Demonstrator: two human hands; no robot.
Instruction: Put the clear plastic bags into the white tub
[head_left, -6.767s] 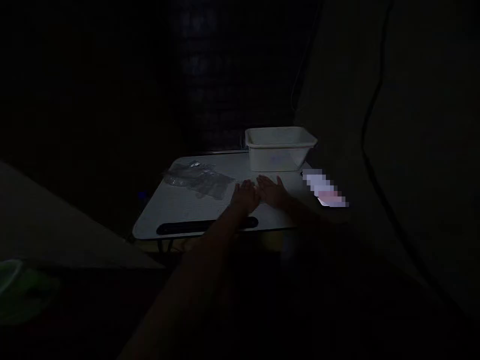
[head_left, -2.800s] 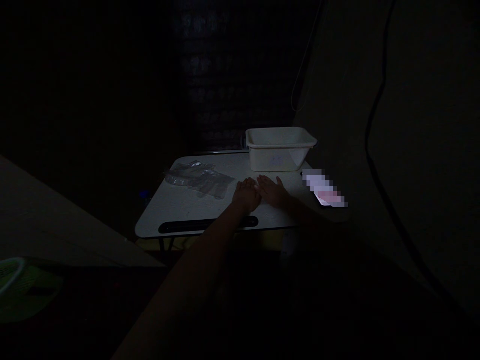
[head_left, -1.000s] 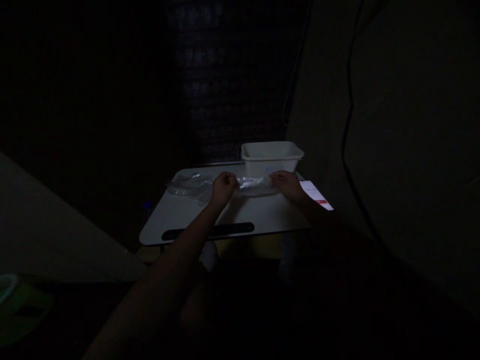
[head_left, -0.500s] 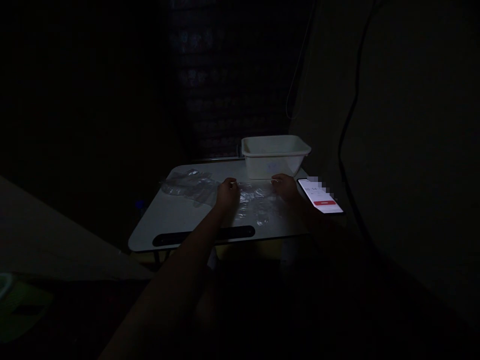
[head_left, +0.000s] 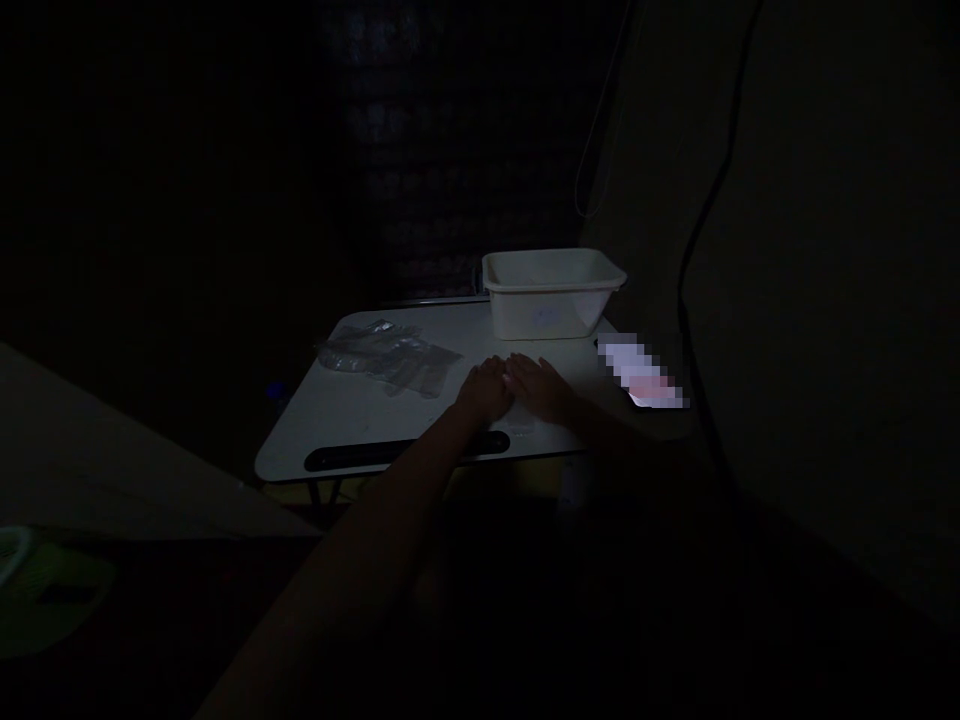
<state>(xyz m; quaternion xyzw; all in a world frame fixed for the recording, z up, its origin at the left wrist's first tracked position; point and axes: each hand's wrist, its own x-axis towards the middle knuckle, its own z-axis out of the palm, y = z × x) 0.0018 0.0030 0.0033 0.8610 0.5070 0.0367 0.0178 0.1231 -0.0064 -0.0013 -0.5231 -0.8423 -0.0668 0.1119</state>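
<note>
At the far left, low down, a green basket [head_left: 56, 600] with a pale rim sits in the dark, partly cut off by the edge of the view. A pale slanting panel [head_left: 97, 460] rises behind it. Next comes a small blue thing [head_left: 276, 390], just beside the left edge of the white table [head_left: 352, 412]; it is too dim to make out.

On the left part of the table lie clear bags [head_left: 397, 360], spread flat and crumpled, with a bright glint near the top. A black strip [head_left: 367, 454] runs along the near edge, and the left forearm crosses over it.

Near the middle, the left hand [head_left: 486, 390] lies palm down, fingers stretched forward. The right hand [head_left: 541, 388] lies flat beside it, fingers angled toward it, and the two meet at the fingers; whether they overlap, I cannot tell. A bit of clear plastic [head_left: 520, 426] shows on the table between them on the near side, and the rest of it seems covered by the hands.

Behind the right hand stands a white tub [head_left: 551, 312], upright, at the back of the table. Right of it, a lit phone [head_left: 637, 372] lies at a slant, its screen blurred. Farther right, a dark cable [head_left: 733, 140] hangs against the wall.
</note>
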